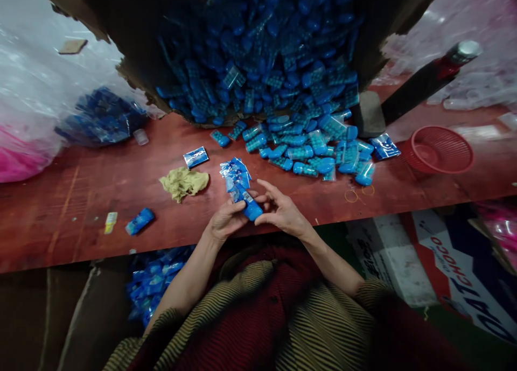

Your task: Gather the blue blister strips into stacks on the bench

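Fingers of the left hand (230, 217) grip a blue pack (252, 205) above the counter (89, 198); the right hand's (283, 209) curl loosely at its side. Labels (235, 173) lie just beyond, near a cloth (184, 183).

A red table (291, 204) bears blue packs (301, 153), yellowish putty (184, 183) and a basket (441, 150).

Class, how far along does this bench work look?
Probably done: the printed pack at front left and blue packs below the table. In hand: the barcoded pack, in the left hand's grip, right hand close by. Probably left: the flat sleeves and the large heap, too jumbled to count.
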Tool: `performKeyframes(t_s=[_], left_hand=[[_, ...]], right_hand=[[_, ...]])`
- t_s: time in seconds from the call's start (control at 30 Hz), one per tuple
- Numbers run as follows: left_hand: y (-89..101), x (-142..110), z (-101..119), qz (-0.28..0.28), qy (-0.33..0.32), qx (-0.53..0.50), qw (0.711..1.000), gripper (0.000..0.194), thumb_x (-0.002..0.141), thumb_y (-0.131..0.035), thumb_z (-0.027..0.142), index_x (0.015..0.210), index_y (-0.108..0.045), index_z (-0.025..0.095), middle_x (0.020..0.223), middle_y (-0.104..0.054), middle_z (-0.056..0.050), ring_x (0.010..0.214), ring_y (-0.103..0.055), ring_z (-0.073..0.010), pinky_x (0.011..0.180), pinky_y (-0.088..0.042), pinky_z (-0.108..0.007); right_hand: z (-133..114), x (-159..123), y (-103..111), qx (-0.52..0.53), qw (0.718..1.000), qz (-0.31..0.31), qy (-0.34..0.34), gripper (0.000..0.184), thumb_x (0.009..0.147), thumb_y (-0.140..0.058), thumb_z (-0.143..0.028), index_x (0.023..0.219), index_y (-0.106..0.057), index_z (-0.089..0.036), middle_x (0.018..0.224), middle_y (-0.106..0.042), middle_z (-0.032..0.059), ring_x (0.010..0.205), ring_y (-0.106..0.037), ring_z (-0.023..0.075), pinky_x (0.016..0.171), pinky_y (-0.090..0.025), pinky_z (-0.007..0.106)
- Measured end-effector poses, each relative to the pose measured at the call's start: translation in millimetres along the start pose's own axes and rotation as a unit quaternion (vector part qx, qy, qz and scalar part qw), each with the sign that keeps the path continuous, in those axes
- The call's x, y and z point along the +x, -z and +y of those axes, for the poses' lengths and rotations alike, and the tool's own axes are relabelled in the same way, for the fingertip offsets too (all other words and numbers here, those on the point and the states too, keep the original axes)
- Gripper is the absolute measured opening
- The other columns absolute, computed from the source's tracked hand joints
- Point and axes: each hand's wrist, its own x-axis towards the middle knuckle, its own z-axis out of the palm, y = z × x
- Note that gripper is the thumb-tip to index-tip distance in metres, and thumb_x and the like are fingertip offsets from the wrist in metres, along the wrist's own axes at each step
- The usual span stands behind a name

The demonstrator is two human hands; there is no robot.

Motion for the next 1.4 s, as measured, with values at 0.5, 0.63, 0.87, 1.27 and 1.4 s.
performKeyframes(t_s=[0.5,0.63,0.87,1.27,1.4], left_hand=[[-13.0,-6.0,-5.9,-0.033,0.030,0.011,0.999,0.037,0.061,-0.078,0.029,0.091,-0.065,0.012,0.087,-0.072,-0.013,0.101,-0.063,-0.0300,0.085,-0.049,-0.038],[-16.7,-5.8,-11.9,-0.007,0.025,0.012,1.000,0.038,0.061,-0.079,0.033,0.089,-0.064,0.011,0.083,-0.071,-0.013,0.096,-0.064,-0.0296,0.084,-0.050,-0.038],[-25.6,-6.6,-22.8,0.026,-0.018,-0.015,0.999,0.035,0.064,-0.076,0.036,0.087,-0.066,0.012,0.078,-0.071,-0.008,0.078,-0.067,-0.0195,0.080,-0.051,-0.030],[-25.0,-8.4,-30.3,0.074,-0.041,-0.022,0.996,0.030,0.061,-0.078,0.033,0.082,-0.067,0.014,0.078,-0.070,-0.006,0.079,-0.065,-0.0189,0.078,-0.051,-0.030],[-30.5,-8.4,-30.7,0.089,-0.048,-0.037,0.994,0.025,0.067,-0.074,0.034,0.079,-0.066,0.014,0.078,-0.068,-0.004,0.073,-0.063,-0.0150,0.073,-0.051,-0.028]], right_hand=[[-2.7,3.0,13.0,-0.060,0.998,-0.033,0.014,0.082,0.057,-0.081,-0.037,0.132,-0.047,-0.030,0.107,-0.065,0.0009,0.098,-0.061,0.0210,0.088,-0.047,0.035],[-0.5,3.4,11.9,-0.026,0.998,-0.053,0.016,0.073,0.061,-0.078,-0.034,0.129,-0.051,-0.031,0.114,-0.064,0.0001,0.102,-0.060,0.0203,0.091,-0.046,0.034],[3.0,2.8,10.5,0.004,1.000,-0.031,0.005,0.061,0.064,-0.076,-0.030,0.122,-0.057,-0.029,0.109,-0.067,-0.0003,0.099,-0.062,0.0191,0.093,-0.046,0.035],[-0.7,8.6,9.2,0.161,0.979,-0.093,-0.079,0.054,0.060,-0.074,-0.017,0.113,-0.063,-0.025,0.103,-0.068,-0.0007,0.093,-0.063,0.0166,0.083,-0.051,0.032],[-0.7,3.5,5.7,0.175,0.975,-0.077,-0.114,0.051,0.066,-0.069,-0.018,0.115,-0.060,-0.024,0.089,-0.067,-0.0024,0.059,-0.057,0.0063,0.053,-0.050,0.018]])
